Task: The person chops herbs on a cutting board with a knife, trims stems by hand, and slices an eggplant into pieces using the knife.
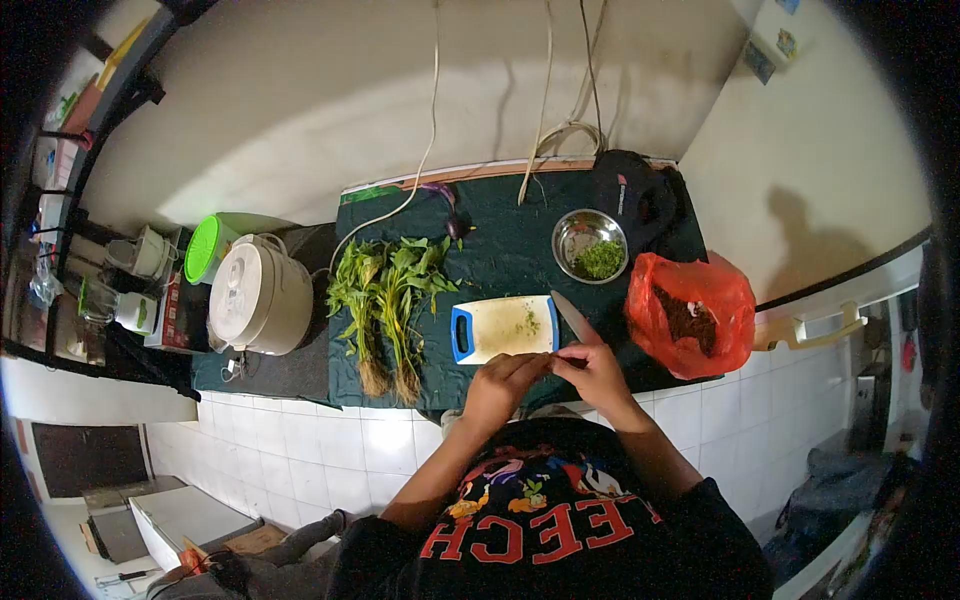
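Observation:
My left hand (503, 389) and my right hand (592, 376) meet at the front right corner of a white cutting board (490, 330) with blue ends. Their fingertips are pinched together; anything between them is too small to make out. Green bits (530, 322) lie on the board's right part. Just right of the board rests a knife (572, 316), its blade showing and its handle end near my right hand. Behind it stands a steel bowl (563, 232) with chopped greens (600, 260) inside. Leafy greens with roots (395, 290) lie to the left of the board.
An open red bag (735, 310) holds dark brown matter at the table's right end. A purple vegetable (457, 227), a black bag (635, 195) and a cable (425, 160) are at the back. Left stand a white cooker (262, 295) and a green-lidded container (203, 248).

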{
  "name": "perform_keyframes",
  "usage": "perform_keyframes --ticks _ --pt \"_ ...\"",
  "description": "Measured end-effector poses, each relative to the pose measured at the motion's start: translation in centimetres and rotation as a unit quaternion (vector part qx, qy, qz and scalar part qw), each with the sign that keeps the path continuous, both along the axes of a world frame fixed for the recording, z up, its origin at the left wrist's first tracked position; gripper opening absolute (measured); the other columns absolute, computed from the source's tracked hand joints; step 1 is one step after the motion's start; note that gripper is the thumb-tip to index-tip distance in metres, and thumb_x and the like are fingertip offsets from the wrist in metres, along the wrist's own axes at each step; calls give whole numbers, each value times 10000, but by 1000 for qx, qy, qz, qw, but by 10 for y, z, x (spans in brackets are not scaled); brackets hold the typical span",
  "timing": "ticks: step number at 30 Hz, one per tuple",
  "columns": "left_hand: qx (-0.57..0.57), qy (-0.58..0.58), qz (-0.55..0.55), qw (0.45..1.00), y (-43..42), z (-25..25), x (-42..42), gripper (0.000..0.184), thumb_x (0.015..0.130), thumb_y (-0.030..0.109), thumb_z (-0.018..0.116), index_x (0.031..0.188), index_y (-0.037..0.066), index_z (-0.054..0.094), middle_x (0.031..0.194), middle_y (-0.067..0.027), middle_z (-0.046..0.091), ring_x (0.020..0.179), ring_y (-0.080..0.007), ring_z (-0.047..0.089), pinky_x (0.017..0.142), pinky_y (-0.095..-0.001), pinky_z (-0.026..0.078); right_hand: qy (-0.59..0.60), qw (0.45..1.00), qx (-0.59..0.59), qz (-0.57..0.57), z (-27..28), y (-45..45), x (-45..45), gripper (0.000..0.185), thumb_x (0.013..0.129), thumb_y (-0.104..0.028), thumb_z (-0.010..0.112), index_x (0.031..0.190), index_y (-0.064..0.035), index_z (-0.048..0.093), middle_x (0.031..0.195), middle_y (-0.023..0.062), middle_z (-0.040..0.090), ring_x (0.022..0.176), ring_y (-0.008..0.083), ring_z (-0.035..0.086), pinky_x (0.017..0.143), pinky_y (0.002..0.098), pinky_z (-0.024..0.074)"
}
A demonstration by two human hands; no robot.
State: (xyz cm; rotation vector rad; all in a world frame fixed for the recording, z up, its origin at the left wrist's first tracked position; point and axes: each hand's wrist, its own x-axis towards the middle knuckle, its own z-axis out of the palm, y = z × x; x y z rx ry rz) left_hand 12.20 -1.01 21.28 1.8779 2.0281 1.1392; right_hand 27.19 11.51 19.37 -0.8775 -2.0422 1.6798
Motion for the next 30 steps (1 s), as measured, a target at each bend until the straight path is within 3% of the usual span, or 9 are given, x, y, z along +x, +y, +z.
perform_keyframes --ticks 6,7,8,11,14,20,23,27,30 --pt "-43 -68 86 993 -8 -61 -8 176 802 42 647 973 53 687 923 -112 694 826 -293 666 718 -370 538 -87 996 1 -1 -45 5 19 271 855 -159 676 1027 46 635 902 88 632 829 172 606 741 301 469" --pt "-55 -105 126 985 -11 -66 -12 152 807 39 648 952 54 689 910 -114 695 832 -302 667 720 -367 536 -260 941 215 -25 -60 3 27 332 843 -184 677 1079 36 598 956 101 612 896 223 594 786 350 466" --pt "-70 -171 161 970 -14 -61 -13 122 810 39 663 928 56 685 886 -116 692 824 -306 656 740 -373 516 -414 811 411 -46 -78 3 35 398 832 -209 679 1130 27 560 1011 114 591 964 273 582 830 399 464" --pt "-58 -114 141 982 -22 -64 -31 114 794 19 679 903 52 679 853 -120 683 810 -290 640 762 -392 494 -471 792 386 -52 -146 4 52 475 802 -272 686 1154 -9 506 1070 139 550 1057 353 529 873 490 438" --pt "-18 -115 143 983 -28 -65 -41 124 773 14 703 885 64 681 856 -89 679 815 -260 612 800 -373 464 -471 777 411 -79 -193 15 55 460 809 -293 675 1141 -29 497 1030 148 554 1027 347 545 855 478 445" --pt "-42 -148 196 969 -42 -80 -64 92 829 52 672 903 84 716 854 -74 669 802 -270 590 759 -355 444 -461 797 381 -82 -153 11 51 466 831 -312 655 1160 -34 477 1031 146 555 998 323 555 841 466 455" --pt "-32 -139 195 970 -44 -101 -71 113 836 45 673 936 70 721 871 -96 674 811 -263 616 742 -346 488 -393 828 391 -82 -187 17 64 467 843 -286 648 1186 -21 473 1043 152 557 1019 328 548 840 463 458" --pt "-4 -196 191 962 -41 -160 -81 109 846 111 668 929 75 729 832 -104 679 765 -287 587 727 -371 461 -410 771 484 -63 -158 -6 48 416 869 -224 623 1206 -25 480 1091 179 556 1000 332 570 803 436 490" --pt "-49 -185 228 955 -36 -151 -91 130 831 123 683 936 55 721 824 -138 677 778 -305 614 731 -383 480 -328 841 416 -105 -145 -48 23 323 891 -175 596 1173 -37 521 1035 176 580 866 330 616 706 411 521"
